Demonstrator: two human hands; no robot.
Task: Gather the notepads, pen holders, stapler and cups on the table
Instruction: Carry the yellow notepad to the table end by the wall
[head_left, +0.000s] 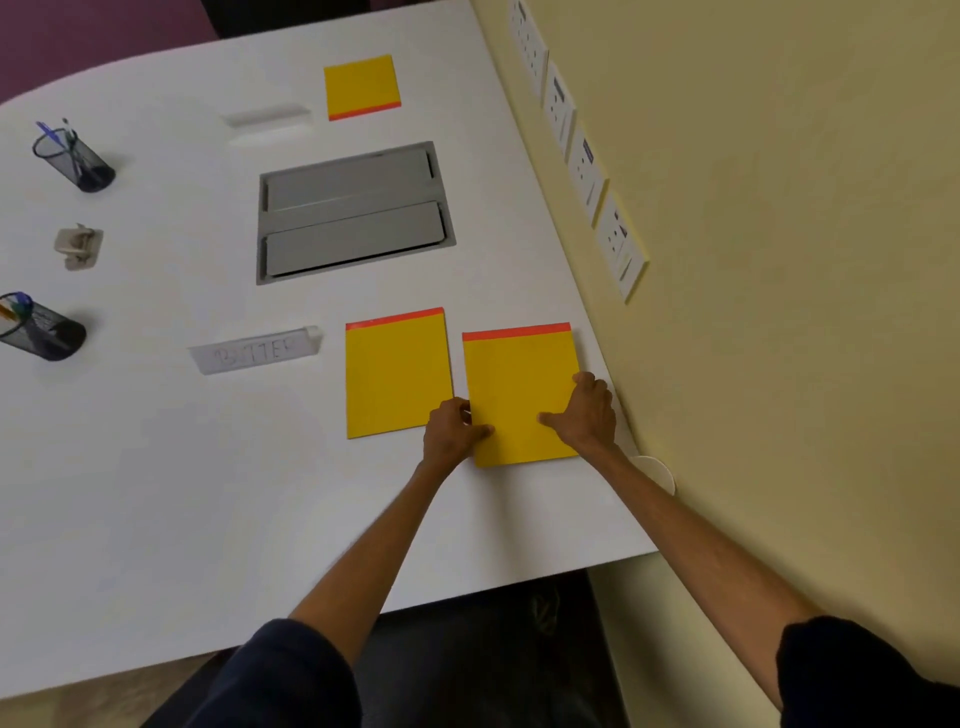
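A yellow notepad (519, 395) with an orange strip along its far edge lay flat on the white table (156, 493), near the side by the wall. The left hand (452, 431) gripped its left edge and the right hand (589, 415) its right edge, each with the thumb on the cover and the fingers curled over the side. A second notepad (397, 374) lay just beside it to the left, and a third notepad (362, 85) lay well apart at the far end. A grey hatch (353, 213) sat between them. Far left stood two mesh pen holders (78, 161), with a beige stapler (78, 247) between them.
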